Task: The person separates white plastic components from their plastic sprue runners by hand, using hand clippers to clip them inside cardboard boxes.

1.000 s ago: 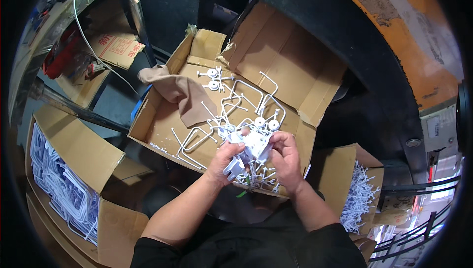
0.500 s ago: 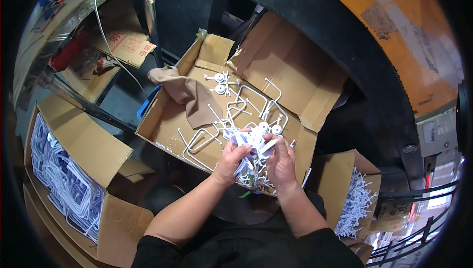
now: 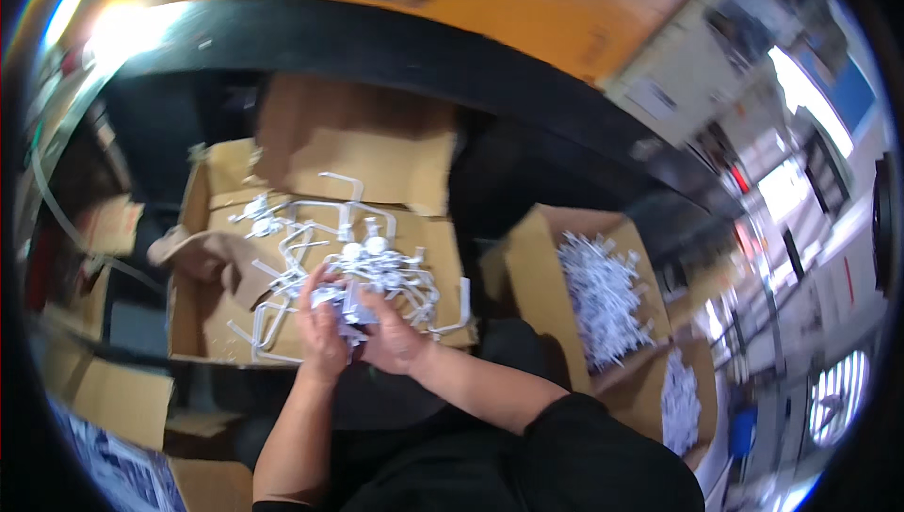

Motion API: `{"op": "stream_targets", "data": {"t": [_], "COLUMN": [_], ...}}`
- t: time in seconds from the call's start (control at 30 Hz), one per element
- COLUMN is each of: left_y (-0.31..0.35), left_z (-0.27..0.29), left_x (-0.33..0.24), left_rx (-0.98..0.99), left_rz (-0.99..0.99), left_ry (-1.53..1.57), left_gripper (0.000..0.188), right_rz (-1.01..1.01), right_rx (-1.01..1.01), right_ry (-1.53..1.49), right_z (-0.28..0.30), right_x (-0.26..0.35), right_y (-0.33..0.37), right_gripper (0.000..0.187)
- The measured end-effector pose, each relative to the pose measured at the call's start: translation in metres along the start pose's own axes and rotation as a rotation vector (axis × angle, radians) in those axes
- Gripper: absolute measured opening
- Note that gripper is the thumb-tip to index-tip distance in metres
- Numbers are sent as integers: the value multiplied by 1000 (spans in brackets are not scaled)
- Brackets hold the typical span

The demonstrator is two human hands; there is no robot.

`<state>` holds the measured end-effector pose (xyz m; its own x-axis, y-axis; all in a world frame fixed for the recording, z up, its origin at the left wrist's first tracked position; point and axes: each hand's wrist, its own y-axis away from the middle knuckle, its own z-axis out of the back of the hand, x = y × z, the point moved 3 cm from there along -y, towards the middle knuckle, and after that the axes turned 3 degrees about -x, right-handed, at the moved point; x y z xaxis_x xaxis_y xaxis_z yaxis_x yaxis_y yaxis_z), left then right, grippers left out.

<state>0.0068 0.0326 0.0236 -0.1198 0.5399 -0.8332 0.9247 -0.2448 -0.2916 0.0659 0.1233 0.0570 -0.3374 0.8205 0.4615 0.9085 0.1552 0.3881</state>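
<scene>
A loose cluster of small white plastic pieces (image 3: pixel 350 303) is gathered between my two hands, above the near side of a shallow cardboard box (image 3: pixel 209 331). The fingers of my left hand (image 3: pixel 322 331) curl round the cluster from one side. My right hand (image 3: pixel 394 335) closes on it from the other, thumb on top. Exact shapes of the held pieces are blurred. Beyond my hands, bent white rods (image 3: pixel 392 220) and round white fittings (image 3: pixel 377 245) lie tangled in the box. A brown cloth (image 3: pixel 218 260) drapes over its left wall.
On the right stands a carton (image 3: pixel 539 272) heaped with small white pieces (image 3: pixel 607 300); another carton with white pieces (image 3: pixel 680 404) adjoins it. An open carton (image 3: pixel 122 399) is at lower left. A dark curved frame (image 3: pixel 395 46) with an orange surface above spans the far side.
My view has swung right, so the box and my hands appear further left and the right-hand cartons show more. My hands have drawn closer together round the white pieces.
</scene>
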Motion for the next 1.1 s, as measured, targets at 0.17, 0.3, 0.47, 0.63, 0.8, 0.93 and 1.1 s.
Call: {"op": "stream_targets", "data": {"t": [0.17,0.3,0.47,0.63,0.8,0.93,1.1], "left_y": [26,49,83,111,133,149,164], "left_z": [-43,-88,-114,-160,-211,-250,-297], "left_x": [-30,-39,-12,-27,-34,-44,-38], "left_rx": [221,483,752,835,935,1032,1127], "left_rz": [-202,-122,126,128,99,125,263], "left_ry": [-459,-667,-586,-502,-476,-475,-349], "left_gripper": [65,71,72,63,63,72,76], "right_rz": [88,139,171,212,325,418,480], "right_rx": [-77,-164,-162,-44,72,210,389], "right_ry": [-51,47,-43,-267,-329,-355,-446], "right_z": [18,44,74,90,114,138,160], "right_x": [3,16,8,5,15,20,34], "right_y": [52,111,163,206,250,280,318], "right_gripper": [43,41,35,35,34,42,53]}}
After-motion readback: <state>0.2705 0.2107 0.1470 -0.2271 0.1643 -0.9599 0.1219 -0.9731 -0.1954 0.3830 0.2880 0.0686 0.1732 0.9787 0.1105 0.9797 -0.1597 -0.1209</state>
